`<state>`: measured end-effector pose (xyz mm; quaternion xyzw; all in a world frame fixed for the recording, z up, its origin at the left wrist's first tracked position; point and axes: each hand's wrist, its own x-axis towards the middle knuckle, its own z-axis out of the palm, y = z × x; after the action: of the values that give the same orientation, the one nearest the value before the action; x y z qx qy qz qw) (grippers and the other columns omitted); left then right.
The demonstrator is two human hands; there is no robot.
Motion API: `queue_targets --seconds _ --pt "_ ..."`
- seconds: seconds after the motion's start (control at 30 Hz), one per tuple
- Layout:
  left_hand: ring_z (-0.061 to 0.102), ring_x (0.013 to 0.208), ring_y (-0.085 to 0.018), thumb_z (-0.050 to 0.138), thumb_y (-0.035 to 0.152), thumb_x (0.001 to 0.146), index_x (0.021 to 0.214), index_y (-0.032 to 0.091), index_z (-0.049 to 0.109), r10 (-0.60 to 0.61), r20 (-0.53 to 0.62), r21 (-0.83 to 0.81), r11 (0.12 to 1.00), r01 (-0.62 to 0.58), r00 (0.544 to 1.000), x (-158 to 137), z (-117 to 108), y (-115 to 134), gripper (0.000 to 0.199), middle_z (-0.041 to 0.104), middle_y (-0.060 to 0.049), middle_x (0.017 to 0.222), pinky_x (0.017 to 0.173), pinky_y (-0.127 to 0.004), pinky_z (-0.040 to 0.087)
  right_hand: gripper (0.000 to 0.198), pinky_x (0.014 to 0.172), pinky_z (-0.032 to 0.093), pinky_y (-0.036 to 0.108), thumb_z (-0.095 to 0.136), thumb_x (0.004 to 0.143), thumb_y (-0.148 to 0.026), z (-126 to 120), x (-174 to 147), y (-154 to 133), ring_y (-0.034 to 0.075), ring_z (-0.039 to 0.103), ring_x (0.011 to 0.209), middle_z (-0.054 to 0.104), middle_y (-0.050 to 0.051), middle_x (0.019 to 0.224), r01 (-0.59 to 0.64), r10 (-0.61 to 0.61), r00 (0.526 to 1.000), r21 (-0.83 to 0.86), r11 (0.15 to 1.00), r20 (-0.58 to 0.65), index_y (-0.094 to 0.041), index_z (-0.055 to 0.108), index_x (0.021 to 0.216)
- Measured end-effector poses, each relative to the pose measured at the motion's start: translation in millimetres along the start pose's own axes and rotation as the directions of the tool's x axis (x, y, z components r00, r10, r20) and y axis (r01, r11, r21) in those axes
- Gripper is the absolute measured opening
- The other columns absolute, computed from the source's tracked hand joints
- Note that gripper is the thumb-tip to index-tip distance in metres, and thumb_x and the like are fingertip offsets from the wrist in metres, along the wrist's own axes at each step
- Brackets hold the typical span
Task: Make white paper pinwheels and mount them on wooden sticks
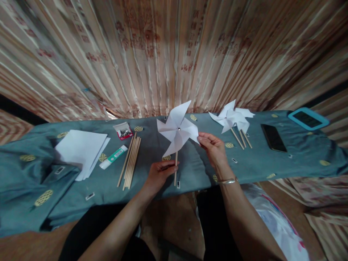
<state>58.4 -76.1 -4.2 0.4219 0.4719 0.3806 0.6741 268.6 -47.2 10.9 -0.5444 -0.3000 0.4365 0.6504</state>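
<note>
A white paper pinwheel [178, 129] with a shiny pin at its centre stands upright in front of me. My left hand [160, 174] pinches its wooden stick between thumb and fingers, below the blades. With the fingertips of my right hand [213, 146] I grip the tip of the right-hand blade. Beyond that hand lie several finished-looking pinwheels [231, 117], overlapping, their sticks pointing toward me. To the left of my left hand is a bundle of thin wooden sticks [132, 163].
Left of the sticks lie a glue stick [113, 157], a small red-and-white box of metal pins [123, 131] and a stack of white paper [81, 150]. A black phone [273, 137] and a blue-framed tablet [308, 119] rest on the right of the cloth-covered table [252, 163]. A patterned curtain [168, 54] hangs behind.
</note>
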Motion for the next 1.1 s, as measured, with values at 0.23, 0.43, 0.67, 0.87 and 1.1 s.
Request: queue_targets --seconds 0.23,0.43,0.67,0.87,1.1 --pt "0.071 0.087 -0.023 0.085 0.032 0.057 0.083 0.019 0.081 0.041 -0.038 -0.015 0.999 -0.042 0.998 4.4 -1.2 -2.1 0.029 0.079 -0.007 0.090 0.085 -0.035 0.053 0.027 0.056 0.044 0.025 0.090 0.051 -0.034 6.5 -9.1 2.3 0.009 0.053 0.053 0.067 -0.004 0.058 -0.047 0.048 0.995 -0.017 0.999 0.083 -0.022 0.076 0.072" --pt "0.071 0.084 -0.022 0.082 0.032 0.059 0.082 0.021 0.081 0.068 -0.053 0.033 0.997 -0.066 0.996 7.4 -1.1 -4.3 0.025 0.079 -0.006 0.086 0.083 -0.034 0.053 0.034 0.052 0.043 0.022 0.092 0.046 -0.044 12.2 -17.3 1.2 0.009 0.054 0.051 0.067 -0.004 0.056 -0.107 0.110 0.986 -0.034 0.994 0.125 -0.022 0.074 0.064" --pt "0.069 0.081 -0.021 0.082 0.032 0.058 0.082 0.020 0.081 0.071 -0.062 0.036 0.997 -0.069 0.996 8.6 1.5 -4.0 0.027 0.078 -0.005 0.084 0.079 -0.032 0.052 0.039 0.053 0.044 0.023 0.091 0.048 -0.053 17.5 -26.4 0.5 0.010 0.057 0.052 0.068 -0.003 0.056 -0.164 0.171 0.960 -0.053 0.985 0.223 -0.021 0.072 0.060" --pt "0.069 0.082 -0.021 0.082 0.030 0.058 0.079 0.020 0.081 0.079 -0.052 0.024 0.997 -0.078 0.995 9.4 3.4 -3.7 0.023 0.078 -0.005 0.086 0.082 -0.032 0.051 0.040 0.055 0.046 0.023 0.091 0.048 -0.054 19.1 -29.6 1.5 0.011 0.059 0.054 0.069 -0.002 0.057 -0.172 0.182 0.943 -0.061 0.983 0.278 -0.021 0.071 0.059" --pt "0.069 0.081 -0.021 0.083 0.033 0.057 0.079 0.020 0.081 0.070 -0.040 0.024 0.997 -0.069 0.997 9.4 5.7 -4.0 0.025 0.077 -0.005 0.082 0.083 -0.033 0.051 0.039 0.052 0.043 0.024 0.086 0.055 -0.057 27.2 -34.6 3.4 0.011 0.055 0.052 0.068 -0.001 0.056 -0.073 0.123 0.936 -0.159 0.985 0.331 -0.021 0.071 0.056"
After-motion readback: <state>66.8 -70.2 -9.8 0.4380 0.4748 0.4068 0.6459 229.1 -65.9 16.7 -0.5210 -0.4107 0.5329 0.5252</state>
